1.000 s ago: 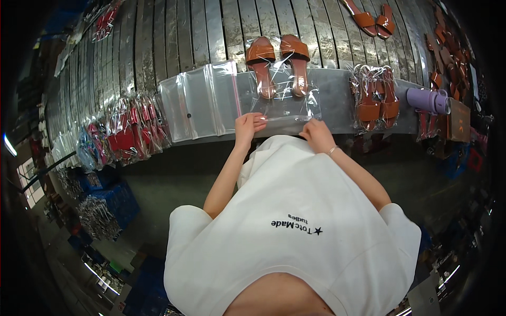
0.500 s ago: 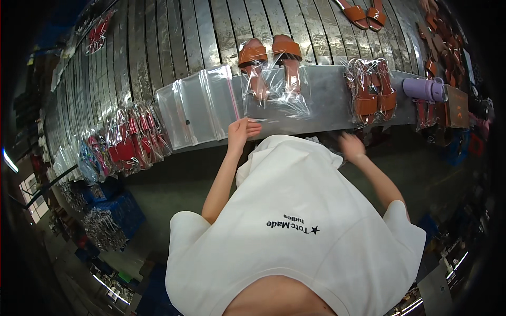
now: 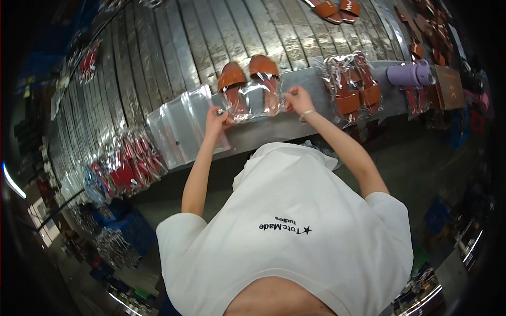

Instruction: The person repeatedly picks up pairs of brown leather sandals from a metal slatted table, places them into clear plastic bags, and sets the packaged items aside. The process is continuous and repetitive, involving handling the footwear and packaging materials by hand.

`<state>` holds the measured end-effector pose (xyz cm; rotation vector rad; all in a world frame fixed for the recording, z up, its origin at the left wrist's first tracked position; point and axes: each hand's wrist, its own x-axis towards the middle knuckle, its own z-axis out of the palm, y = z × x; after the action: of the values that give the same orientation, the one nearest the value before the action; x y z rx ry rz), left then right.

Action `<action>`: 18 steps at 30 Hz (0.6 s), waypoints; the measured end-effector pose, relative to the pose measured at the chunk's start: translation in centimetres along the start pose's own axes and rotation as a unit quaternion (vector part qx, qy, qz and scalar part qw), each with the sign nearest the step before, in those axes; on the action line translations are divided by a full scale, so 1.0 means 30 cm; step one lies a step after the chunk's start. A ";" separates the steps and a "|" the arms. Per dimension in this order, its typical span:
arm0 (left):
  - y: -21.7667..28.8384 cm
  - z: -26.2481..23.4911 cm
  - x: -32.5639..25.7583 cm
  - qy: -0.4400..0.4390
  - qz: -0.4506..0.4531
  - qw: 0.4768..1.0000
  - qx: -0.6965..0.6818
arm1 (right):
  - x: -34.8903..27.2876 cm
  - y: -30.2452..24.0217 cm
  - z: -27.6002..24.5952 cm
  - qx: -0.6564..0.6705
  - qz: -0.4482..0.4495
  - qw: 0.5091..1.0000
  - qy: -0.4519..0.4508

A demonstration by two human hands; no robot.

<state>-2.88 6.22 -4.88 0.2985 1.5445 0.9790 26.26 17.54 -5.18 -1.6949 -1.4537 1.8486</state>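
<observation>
A pair of brown slide sandals [image 3: 231, 78] lies side by side in front of me, their heel ends inside a clear plastic bag [image 3: 256, 97] and their strap ends sticking out past it. At the bag's near left corner, my left hand [image 3: 217, 120] is closed on the film. My right hand [image 3: 299, 100] pinches the bag's right edge, fingers together, with a band round the wrist. Beside my left hand, a stack of flat clear bags [image 3: 167, 125] lies on the grey ledge [image 3: 258, 129].
Beyond the ledge runs a slatted metal conveyor [image 3: 174, 52] carrying another brown sandal pair [image 3: 328, 9]. To the right are bagged brown sandals [image 3: 347, 97], a purple tumbler [image 3: 405, 75] and a brown box [image 3: 448, 88]. Bagged red items [image 3: 126, 168] crowd the left.
My right hand has come up from below the ledge to the bag's right edge. My left hand has moved left onto the bag's corner. The film now lies flatter around the sandals.
</observation>
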 end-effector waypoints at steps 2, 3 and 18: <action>0.051 -0.028 0.047 -0.172 -0.099 0.980 -0.025 | 0.008 -0.015 -0.003 0.219 0.118 0.967 -0.052; 0.075 -0.015 0.062 -0.255 -0.147 0.955 -0.035 | 0.012 -0.012 -0.027 0.319 0.113 0.933 -0.119; 0.102 1.006 -0.055 -0.436 0.087 0.847 0.290 | -0.193 0.191 -0.934 -0.135 0.060 0.909 0.390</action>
<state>23.94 19.27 0.82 1.1595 0.9136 0.3544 54.38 24.32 -1.30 -2.3086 -1.2832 0.8129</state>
